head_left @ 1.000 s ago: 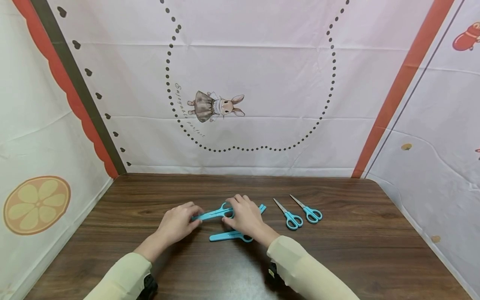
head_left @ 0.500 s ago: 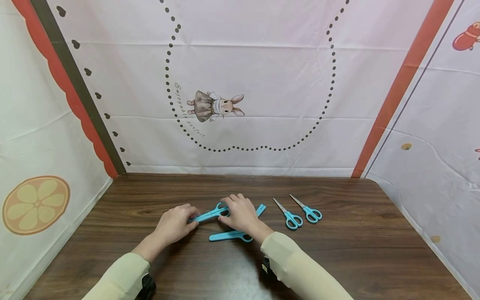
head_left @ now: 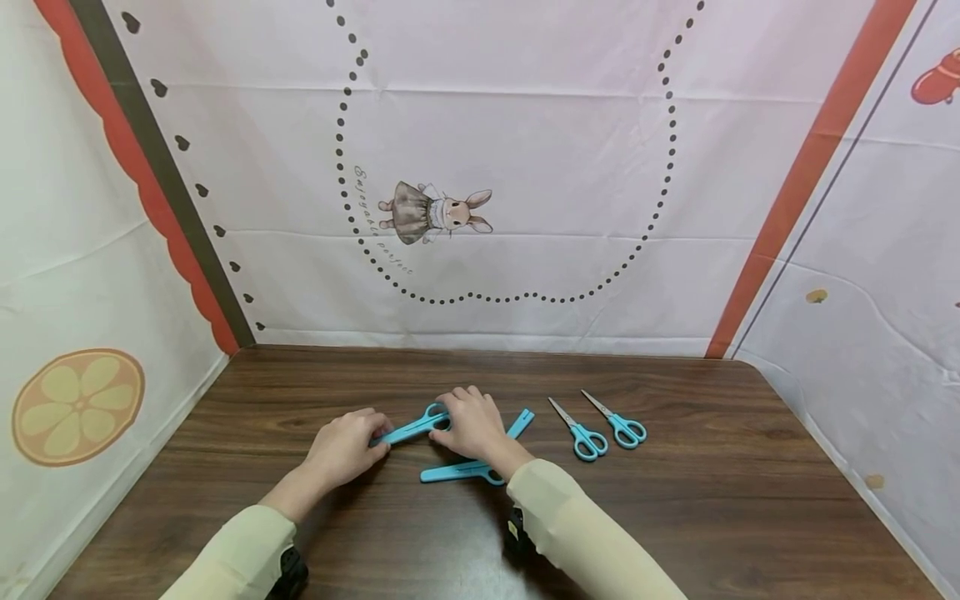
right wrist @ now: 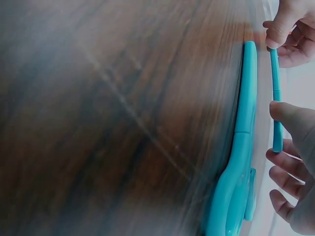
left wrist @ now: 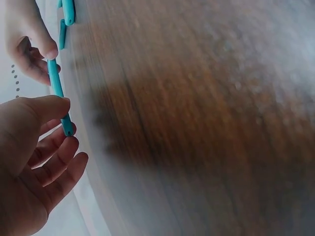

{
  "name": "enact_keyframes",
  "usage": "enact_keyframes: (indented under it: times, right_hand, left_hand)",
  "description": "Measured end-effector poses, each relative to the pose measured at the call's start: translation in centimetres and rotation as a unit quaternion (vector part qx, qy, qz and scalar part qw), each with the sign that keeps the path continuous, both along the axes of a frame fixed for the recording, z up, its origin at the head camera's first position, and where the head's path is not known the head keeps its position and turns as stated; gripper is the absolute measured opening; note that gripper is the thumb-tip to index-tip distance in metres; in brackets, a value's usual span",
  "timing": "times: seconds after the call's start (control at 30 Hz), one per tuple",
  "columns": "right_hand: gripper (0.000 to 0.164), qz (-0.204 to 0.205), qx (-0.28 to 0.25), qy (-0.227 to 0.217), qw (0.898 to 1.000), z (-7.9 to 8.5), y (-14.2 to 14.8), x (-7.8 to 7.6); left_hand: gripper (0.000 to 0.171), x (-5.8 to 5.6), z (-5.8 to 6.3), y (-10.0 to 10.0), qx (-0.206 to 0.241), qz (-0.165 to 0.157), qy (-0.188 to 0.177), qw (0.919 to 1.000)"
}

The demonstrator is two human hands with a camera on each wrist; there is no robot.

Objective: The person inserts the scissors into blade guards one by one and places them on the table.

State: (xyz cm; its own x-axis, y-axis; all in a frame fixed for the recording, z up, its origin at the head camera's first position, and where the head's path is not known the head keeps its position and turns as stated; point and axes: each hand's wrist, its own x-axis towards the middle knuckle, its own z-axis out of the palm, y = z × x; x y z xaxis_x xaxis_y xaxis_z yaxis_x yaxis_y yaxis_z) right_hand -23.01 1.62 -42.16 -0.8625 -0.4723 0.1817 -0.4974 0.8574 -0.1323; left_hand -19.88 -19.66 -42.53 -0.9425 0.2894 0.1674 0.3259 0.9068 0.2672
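Note:
Between my two hands is a pair of light-blue scissors point(head_left: 411, 430), its blades inside a matching blue cover. My left hand point(head_left: 341, 450) pinches the covered tip with thumb and fingers. At the other end, the finger loops are held by my right hand point(head_left: 474, 427). In the left wrist view the scissors point(left wrist: 56, 81) look thin and edge-on, with both thumbs against them. A second covered pair of scissors point(head_left: 456, 472) lies just below the right hand, its loops partly hidden by the wrist. The right wrist view shows this second pair point(right wrist: 243, 128) flat on the table.
Behind the right hand lies a blue strip-shaped piece point(head_left: 521, 422), partly hidden. Farther right, two bare-bladed scissors, a nearer pair point(head_left: 587, 442) and a farther pair point(head_left: 627, 431), lie on the brown wooden table point(head_left: 712, 500). A printed cloth point(head_left: 555, 183) hangs along the back.
Both hands have shifted left together, carrying the covered scissors with them. More of the blue piece behind the right hand now shows. The other scissors stay where they were.

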Motion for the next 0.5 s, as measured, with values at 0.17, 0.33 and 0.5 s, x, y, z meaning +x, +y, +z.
enact_keyframes:
  times: [0.17, 0.33, 0.5]
  right_hand:
    - [0.049, -0.010, 0.004, -0.017, 1.000, 0.0, -0.5, -0.2]
    - [0.049, -0.018, 0.005, -0.034, 0.999, -0.1, -0.8, -0.3]
    - [0.049, -0.019, 0.010, -0.042, 0.999, -0.1, -1.1, -0.2]
  left_hand:
    - [0.014, -0.1, -0.1, -0.1, -0.003, 0.007, -0.011, 0.9999]
    - [0.012, -0.1, -0.2, 0.0, -0.006, 0.009, -0.023, 0.9997]
    - [0.010, 0.0, -0.2, 0.0, -0.009, 0.010, -0.035, 0.9993]
